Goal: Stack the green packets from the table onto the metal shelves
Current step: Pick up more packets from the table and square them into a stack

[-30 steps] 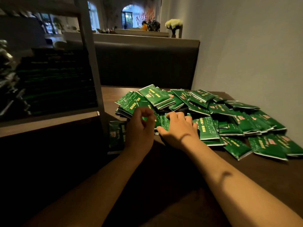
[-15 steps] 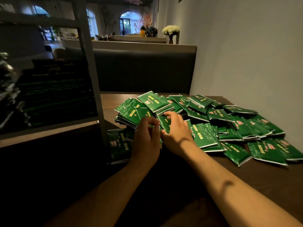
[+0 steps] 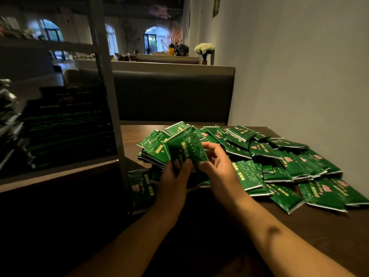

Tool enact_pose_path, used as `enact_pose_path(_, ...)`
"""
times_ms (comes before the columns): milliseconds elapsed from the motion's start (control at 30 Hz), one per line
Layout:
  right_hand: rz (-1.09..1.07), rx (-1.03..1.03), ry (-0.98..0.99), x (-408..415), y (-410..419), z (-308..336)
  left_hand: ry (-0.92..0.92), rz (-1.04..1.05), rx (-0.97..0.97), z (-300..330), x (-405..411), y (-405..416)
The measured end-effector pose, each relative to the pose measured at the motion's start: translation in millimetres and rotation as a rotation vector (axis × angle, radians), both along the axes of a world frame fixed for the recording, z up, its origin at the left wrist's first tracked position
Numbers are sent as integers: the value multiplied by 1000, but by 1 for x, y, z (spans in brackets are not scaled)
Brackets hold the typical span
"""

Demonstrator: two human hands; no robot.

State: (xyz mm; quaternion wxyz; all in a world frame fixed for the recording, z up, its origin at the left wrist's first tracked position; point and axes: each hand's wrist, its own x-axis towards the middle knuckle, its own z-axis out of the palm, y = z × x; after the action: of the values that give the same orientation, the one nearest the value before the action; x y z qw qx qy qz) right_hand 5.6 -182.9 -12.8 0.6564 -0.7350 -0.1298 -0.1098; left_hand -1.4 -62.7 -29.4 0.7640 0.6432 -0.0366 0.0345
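A green packet (image 3: 185,148) is raised above the pile, tilted on end. My left hand (image 3: 175,176) grips its lower end, thumb across the front. My right hand (image 3: 217,166) is at its right edge with fingers curled loosely around that side. Under and behind my hands, a loose pile of several green packets (image 3: 279,162) spreads over the dark wooden table (image 3: 329,232). One packet (image 3: 141,186) lies at the table's left edge. The metal shelf (image 3: 60,172) stands to the left, holding dark stacks of packets (image 3: 67,126).
The shelf's grey upright post (image 3: 107,92) rises just left of the pile. A grey wall (image 3: 299,76) runs along the table's right side. A dark padded booth back (image 3: 171,96) closes the far end. White flowers (image 3: 204,48) stand far behind.
Both hands were low on the pile a second ago. They have since lifted one packet off the pile, and it now stands tilted between them. The view has tilted upward.
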Motion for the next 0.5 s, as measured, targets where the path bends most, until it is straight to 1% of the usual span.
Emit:
enact_pose_path(67,-52,-142,-65,-1,-2,-1,19,48,-58,2,1,1)
enact_pose_path(133,-218,-216,-106,2,-8,-1,53,106,-154,4,3,2)
enact_pose_path(200,-402,-393,-171,8,-17,-5,78,138,-212,4,6,3)
enact_pose_path(233,-447,-501,-178,11,-20,-6,89,142,-221,4,6,4)
enact_pose_path(267,-463,-629,-138,13,-23,-6,100,140,-220,3,6,4)
enact_pose_path(367,-427,-1080,166,13,-22,-8,120,103,-182,1,6,3)
enact_pose_path(400,-398,-1151,226,12,-20,-7,123,92,-161,1,6,3)
enact_pose_path(433,-372,-1172,267,12,-18,-7,121,85,-130,0,5,2)
enact_pose_path(500,-360,-1142,290,14,-16,-9,112,77,-56,-1,4,-1)
